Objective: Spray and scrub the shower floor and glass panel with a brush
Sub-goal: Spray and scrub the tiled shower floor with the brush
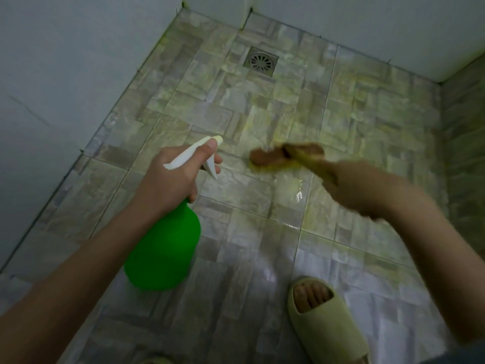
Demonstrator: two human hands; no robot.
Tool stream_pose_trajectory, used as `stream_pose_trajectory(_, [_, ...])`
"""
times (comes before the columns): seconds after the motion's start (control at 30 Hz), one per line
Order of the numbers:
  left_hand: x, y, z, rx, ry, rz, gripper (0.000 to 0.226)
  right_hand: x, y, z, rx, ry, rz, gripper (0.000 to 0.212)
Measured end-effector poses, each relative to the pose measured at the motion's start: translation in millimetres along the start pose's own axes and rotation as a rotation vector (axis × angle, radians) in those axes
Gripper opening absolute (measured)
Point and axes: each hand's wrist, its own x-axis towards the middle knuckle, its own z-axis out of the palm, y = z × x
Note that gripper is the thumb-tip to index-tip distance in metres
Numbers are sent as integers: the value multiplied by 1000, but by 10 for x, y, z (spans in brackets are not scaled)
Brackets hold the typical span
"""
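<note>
Left hand (173,177) grips green spray bottle (164,248) by its trigger head | right hand (359,187), blurred, clutches brush (275,156) against wet shower floor (236,111) | drain (260,61) beyond.

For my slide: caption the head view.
Left hand holds green spray bottle while right hand scrubs wet shower floor with brush.

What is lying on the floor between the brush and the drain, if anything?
Nothing visible. Only bare wet tile lies between the brush and the drain. The bottle, held in the left hand, is off to the left of that path, and the slipper is nearer the camera.
</note>
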Motion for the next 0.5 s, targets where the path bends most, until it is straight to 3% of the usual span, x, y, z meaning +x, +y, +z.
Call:
stream_pose_trajectory(0.07, [46, 19, 105, 15, -19, 5, 42, 475, 91, -70, -9, 129, -9, 53])
stream_pose_trajectory(0.13, [108, 61, 177, 18, -46, 10, 42, 671, 191, -186, -17, 150, -18, 53])
stream_pose_trajectory(0.3, [344, 229, 211, 55, -82, 26, 50, 86, 269, -175, -38, -65, 23, 51])
stream_pose_trajectory(0.5, [733, 484, 258, 94, -73, 12, 46, 1128, 227, -294, 36, 161, -80, 54])
